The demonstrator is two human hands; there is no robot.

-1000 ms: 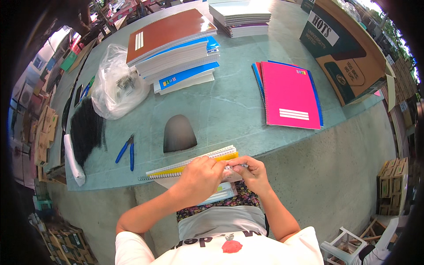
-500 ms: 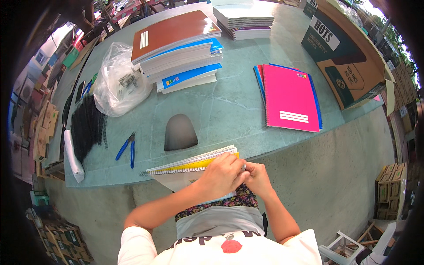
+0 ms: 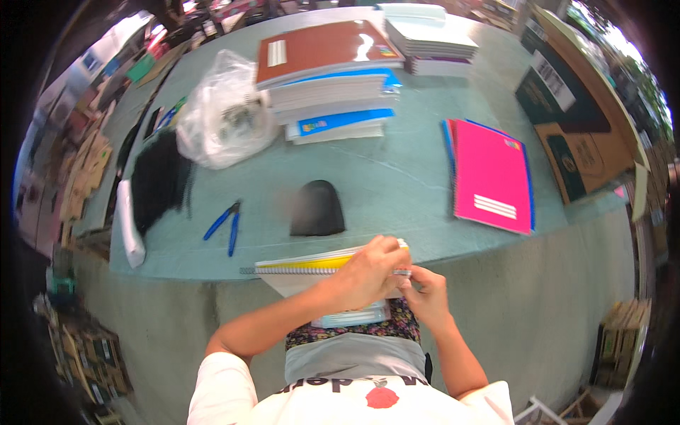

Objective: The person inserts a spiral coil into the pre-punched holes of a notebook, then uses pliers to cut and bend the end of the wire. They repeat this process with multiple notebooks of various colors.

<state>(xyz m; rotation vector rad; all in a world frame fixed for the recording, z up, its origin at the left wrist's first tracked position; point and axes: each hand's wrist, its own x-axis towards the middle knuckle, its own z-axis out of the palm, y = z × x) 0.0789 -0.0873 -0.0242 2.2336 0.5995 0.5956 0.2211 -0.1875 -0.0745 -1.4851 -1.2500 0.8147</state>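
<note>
At the table's front edge I hold a spiral-bound notebook with white pages and a yellow sheet. My left hand is closed over its bound edge toward the right end. My right hand pinches at that end of the spine, where the fingers partly hide the coil. On the left, a length of wire coil sticks out past the pages. Blue-handled cutting pliers lie on the table to the left. Beyond the notebook is a dark, round-topped piece.
A brown-topped notebook stack stands at the back, beside another white stack. Pink and blue notebooks lie right, near a carton. Left are a plastic bag, black coils and a white roll.
The view has shifted, so the table's things appear farther right. Both hands stay at the notebook's right end; my right hand sits slightly lower and its fingers have moved a little.
</note>
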